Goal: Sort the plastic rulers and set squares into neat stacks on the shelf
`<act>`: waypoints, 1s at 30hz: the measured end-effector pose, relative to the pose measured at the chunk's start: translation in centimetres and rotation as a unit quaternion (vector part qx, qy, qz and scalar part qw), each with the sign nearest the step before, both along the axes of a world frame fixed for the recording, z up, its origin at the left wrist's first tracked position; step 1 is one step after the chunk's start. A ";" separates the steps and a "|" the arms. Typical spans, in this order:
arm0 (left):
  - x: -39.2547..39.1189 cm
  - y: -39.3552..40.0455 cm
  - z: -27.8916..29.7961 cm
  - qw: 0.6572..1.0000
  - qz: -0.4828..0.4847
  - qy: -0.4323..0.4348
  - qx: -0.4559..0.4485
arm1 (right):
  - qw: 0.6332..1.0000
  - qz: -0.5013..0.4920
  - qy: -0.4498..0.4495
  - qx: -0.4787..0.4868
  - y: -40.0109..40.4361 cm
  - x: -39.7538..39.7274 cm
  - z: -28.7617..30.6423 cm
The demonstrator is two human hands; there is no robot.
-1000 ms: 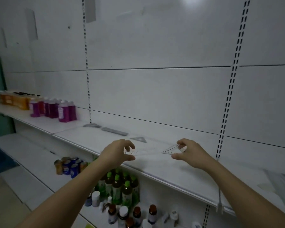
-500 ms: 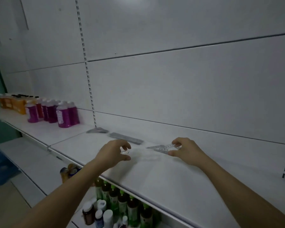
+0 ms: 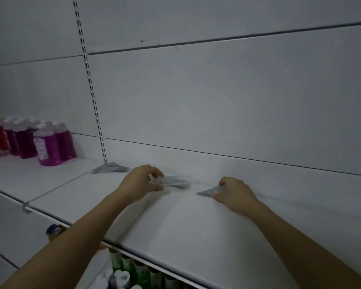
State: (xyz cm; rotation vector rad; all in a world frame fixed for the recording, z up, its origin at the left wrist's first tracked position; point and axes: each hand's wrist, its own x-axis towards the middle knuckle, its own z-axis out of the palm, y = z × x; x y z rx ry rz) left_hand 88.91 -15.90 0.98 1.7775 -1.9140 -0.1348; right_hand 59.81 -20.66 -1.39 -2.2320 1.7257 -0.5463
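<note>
A clear plastic ruler is pinched in my left hand, low over a grey stack of rulers on the white shelf. To the right, my right hand holds a clear set square flat on the shelf, its tip pointing left. Another grey stack of set squares lies further left by the slotted upright.
Purple bottles with white caps stand on the shelf at far left, an orange one behind them. Green and white bottles sit on the shelf below. A slotted upright runs up the white back wall.
Both hands moved left along the shelf and lowered. The left hand brought the ruler down onto the ruler stack; the right hand set the set square onto the shelf.
</note>
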 end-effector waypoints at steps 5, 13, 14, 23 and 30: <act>3.0 -3.0 0.0 0.998 -0.061 0.010 0.006 | 0.998 -0.045 0.021 -0.035 0.9 1.5 0.2; 5.8 -6.6 -0.8 0.993 -0.115 0.001 0.010 | 0.990 0.020 -0.066 -0.120 5.3 8.7 -1.0; 5.9 -6.9 -0.9 0.993 -0.120 -0.002 0.009 | 0.991 0.040 -0.059 -0.115 5.9 9.7 -1.5; 6.3 -9.4 -1.3 0.983 -0.178 -0.021 0.023 | 0.993 0.039 -0.021 -0.105 7.2 11.8 -3.0; 6.9 -10.0 -1.9 0.979 -0.199 0.003 0.047 | 0.995 0.027 -0.020 -0.090 7.3 11.9 -2.8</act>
